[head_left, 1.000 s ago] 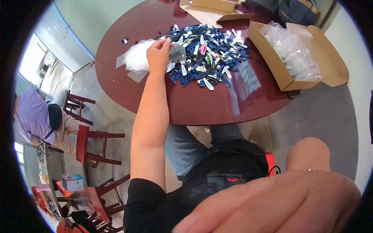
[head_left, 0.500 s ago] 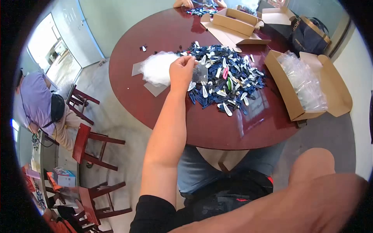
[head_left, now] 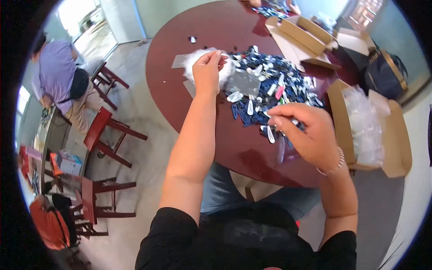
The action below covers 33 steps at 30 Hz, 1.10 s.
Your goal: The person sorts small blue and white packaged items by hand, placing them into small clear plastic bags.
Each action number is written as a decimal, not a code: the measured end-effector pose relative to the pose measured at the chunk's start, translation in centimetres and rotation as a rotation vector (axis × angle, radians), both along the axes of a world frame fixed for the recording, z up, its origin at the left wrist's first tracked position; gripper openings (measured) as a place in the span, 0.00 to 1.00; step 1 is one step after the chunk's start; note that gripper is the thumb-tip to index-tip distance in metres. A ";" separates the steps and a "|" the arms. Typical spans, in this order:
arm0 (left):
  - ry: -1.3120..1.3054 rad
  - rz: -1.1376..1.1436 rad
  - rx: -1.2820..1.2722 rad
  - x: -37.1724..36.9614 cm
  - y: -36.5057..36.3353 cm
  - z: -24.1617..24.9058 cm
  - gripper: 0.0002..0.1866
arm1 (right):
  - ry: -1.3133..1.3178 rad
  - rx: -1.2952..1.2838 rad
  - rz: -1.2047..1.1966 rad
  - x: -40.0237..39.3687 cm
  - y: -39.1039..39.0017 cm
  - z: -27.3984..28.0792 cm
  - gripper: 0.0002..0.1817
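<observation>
My left hand (head_left: 208, 69) is over a white stack of thin plastic bags (head_left: 192, 59), its thumb and fingertips pinched together. What is in the pinch, if anything, is too small to make out. Just right of it, a clear flat bag (head_left: 244, 83) lies over the edge of a large pile of hair clips (head_left: 265, 85), mostly navy and white. A pink hair clip (head_left: 280, 92) stands out among them. Above the pile's near side is my right hand (head_left: 306, 132), with a beaded bracelet at the wrist. Its fingers are curved, with a small gap between thumb and forefinger.
An open cardboard box (head_left: 339, 121) of clear plastic bags stands at the table's right edge. Behind are more open boxes (head_left: 306, 33) and a dark bag (head_left: 386, 74). Across the table, another person's hands are near clips. Red stools (head_left: 96, 128) and seated people are at left.
My right hand has come in from the lower right to above the clips. My left hand has shifted left over the white stack. The head view has turned.
</observation>
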<state>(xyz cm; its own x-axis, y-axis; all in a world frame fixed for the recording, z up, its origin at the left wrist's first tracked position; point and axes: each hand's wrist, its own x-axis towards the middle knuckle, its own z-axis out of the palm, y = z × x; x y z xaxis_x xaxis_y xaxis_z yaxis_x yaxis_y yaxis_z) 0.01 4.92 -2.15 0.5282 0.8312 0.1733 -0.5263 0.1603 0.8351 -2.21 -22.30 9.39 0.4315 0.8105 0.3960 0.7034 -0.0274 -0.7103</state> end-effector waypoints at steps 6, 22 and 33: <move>-0.107 0.158 -0.194 -1.1 1.5 0.6 0.07 | -0.229 -0.116 -0.002 7.6 4.0 -10.9 0.15; 0.162 -0.008 0.281 0.8 -1.3 0.2 0.27 | -0.187 0.275 -0.259 12.4 8.1 -12.0 0.06; 0.205 -0.463 0.319 1.4 -6.0 -0.1 0.41 | -0.459 0.387 -0.124 10.0 8.8 -11.8 0.15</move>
<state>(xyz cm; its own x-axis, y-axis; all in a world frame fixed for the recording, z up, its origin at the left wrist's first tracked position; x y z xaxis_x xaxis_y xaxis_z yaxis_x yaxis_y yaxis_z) 1.43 -1.09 -2.30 0.8724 0.4301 0.2324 -0.2843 0.0597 0.9569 7.83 -13.53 -2.42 0.2286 0.5255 0.8195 0.9481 0.0710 -0.3100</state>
